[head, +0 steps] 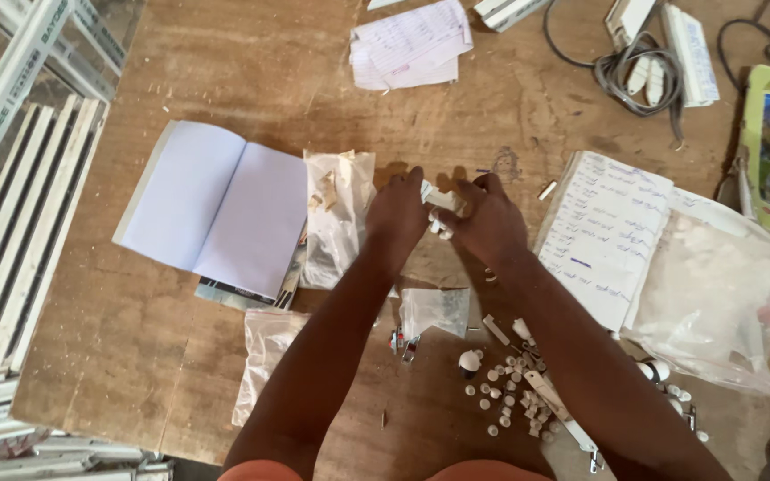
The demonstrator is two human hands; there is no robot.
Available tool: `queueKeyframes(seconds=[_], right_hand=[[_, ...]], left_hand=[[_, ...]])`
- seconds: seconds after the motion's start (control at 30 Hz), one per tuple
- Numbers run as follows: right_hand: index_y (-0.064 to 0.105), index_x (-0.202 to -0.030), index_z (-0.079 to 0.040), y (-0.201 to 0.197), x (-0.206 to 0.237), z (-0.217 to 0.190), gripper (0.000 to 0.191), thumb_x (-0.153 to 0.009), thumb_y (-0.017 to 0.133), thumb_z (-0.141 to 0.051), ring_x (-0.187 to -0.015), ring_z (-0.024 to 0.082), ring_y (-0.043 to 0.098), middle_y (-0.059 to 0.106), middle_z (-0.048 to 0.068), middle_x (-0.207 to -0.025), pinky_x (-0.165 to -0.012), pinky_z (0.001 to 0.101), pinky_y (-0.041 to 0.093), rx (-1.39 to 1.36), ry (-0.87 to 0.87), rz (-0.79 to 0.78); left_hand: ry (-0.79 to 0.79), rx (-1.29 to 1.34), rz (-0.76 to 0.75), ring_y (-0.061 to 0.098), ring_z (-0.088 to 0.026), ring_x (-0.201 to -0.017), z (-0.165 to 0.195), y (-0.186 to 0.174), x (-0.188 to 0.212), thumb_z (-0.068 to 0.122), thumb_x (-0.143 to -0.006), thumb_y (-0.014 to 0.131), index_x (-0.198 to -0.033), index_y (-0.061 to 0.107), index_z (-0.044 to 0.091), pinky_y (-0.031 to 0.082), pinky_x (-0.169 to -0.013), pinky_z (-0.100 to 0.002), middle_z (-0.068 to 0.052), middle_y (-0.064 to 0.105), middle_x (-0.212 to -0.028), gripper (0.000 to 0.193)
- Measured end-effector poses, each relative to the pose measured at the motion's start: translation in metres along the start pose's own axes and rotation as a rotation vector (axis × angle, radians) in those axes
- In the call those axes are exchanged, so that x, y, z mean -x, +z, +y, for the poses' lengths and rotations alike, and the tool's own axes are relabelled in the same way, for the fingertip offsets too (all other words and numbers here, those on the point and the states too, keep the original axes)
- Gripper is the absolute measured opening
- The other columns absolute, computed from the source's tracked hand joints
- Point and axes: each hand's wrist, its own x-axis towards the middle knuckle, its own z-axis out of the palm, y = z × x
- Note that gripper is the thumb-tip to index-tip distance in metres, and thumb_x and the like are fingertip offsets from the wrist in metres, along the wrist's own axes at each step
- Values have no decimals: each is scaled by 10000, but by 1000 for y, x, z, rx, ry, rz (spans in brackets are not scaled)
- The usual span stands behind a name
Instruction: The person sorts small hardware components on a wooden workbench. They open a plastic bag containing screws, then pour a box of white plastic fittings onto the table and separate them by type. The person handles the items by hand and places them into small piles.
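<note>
**Both hands on a small white part over a crowded bench**

Head view: the wooden bench point(180, 356) is cluttered on every side. An open blank notebook point(216, 205) lies to the left, with a clear bag point(336, 214) just beside the left hand point(396, 218). A handwritten sheet point(603, 232) and a bulky plastic bag point(715, 294) lie to the right. Nearer the person sit a small bag point(436, 310) and scattered white caps point(510, 392). A coiled cable point(634, 76) lies at the far edge. Nothing lies between the hands. The white part point(441, 200) sits pinched between them, above the bench middle. Its long axis runs roughly left to right, tilted slightly down rightward. The right hand point(492, 223) grips its right end, fingers curled tight.
</note>
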Motion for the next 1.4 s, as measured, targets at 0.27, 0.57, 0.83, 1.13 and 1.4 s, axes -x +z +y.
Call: queueKeyframes(seconds=[0.27, 0.57, 0.83, 1.13, 1.4], right_hand=[[774, -1145, -102, 21, 1, 24, 388, -855, 803, -357, -929, 343, 706, 665, 114, -1151, -795, 462, 563, -43, -59, 67], [760, -1115, -49, 21, 9, 47, 368, -863, 818, -312, -954, 323, 701, 666, 121, -1135, -821, 437, 572, -156, 20, 194], [763, -1158, -58, 26, 37, 89, 369, -838, 778, -243, -844, 333, 666, 650, 188, -1003, -748, 442, 552, -130, 137, 252], [741, -1101, -33, 16, 8, 67, 334, -832, 782, -227, -874, 305, 716, 691, 143, -1016, -763, 399, 567, -331, -14, 41], [758, -1141, -59, 11, -2, 43, 272, -890, 685, -133, -894, 273, 685, 684, 146, -1021, -810, 389, 545, -306, -31, -28]], left_hand=[[-11, 57, 13, 652, -438, -1068, -3, 5, -2, 299, -907, 718, -1199, 533, 55, 544, -845, -534, -235, 632, -1150, 423], [-5, 12, 18, 664, -427, -1085, 0, 1, -1, 168, -881, 680, -1349, 504, 42, 558, -873, -518, -246, 629, -1202, 515], [156, 31, 256, 590, -416, -1180, 7, -10, 26, 96, -812, 690, -1303, 546, 17, 527, -935, -498, -198, 609, -1258, 517], [36, 206, 123, 599, -424, -1174, 27, 4, 63, 188, -883, 735, -1327, 554, 56, 507, -944, -520, -193, 625, -1280, 497], [176, 164, 213, 595, -428, -1173, 17, 31, 58, 89, -856, 713, -1365, 525, 6, 490, -997, -502, -228, 616, -1228, 549]])
